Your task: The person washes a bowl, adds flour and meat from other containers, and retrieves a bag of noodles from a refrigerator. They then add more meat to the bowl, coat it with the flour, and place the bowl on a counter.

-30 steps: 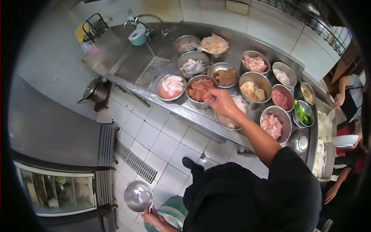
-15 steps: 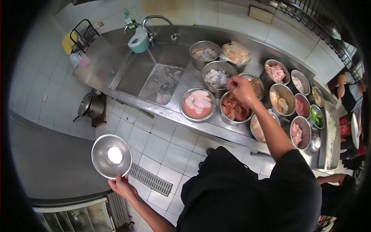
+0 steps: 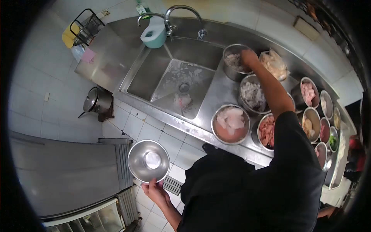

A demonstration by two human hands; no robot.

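Note:
My left hand (image 3: 155, 192) grips the rim of a steel mixing bowl (image 3: 136, 164), held out over the floor; a bright pale round patch shows at its bottom. Across the counter, my right hand (image 3: 249, 58) reaches into a steel pot (image 3: 233, 72) with greyish pieces inside, its fingers hidden below the rim. Right beside that hand sits a plastic bag of pale food (image 3: 275, 65). Under my forearm stands a pot of whitish-grey pieces (image 3: 252, 92). Closer to me are a pot of pale meat pieces (image 3: 231, 119) and a pot of red meat (image 3: 266, 131), partly covered by my sleeve.
A steel sink (image 3: 154, 73) with a tap (image 3: 183, 7) lies left of the pots. More pots of meat (image 3: 308, 92) and one with green vegetables (image 3: 333, 140) line the right side. A lidded pot (image 3: 96, 99) stands near the floor. Another person's arm (image 3: 326, 212) shows at lower right.
My right hand has moved from above the middle pots back into the rear pot. The bowl in my left hand has come rightward in view, and the whole view has shifted.

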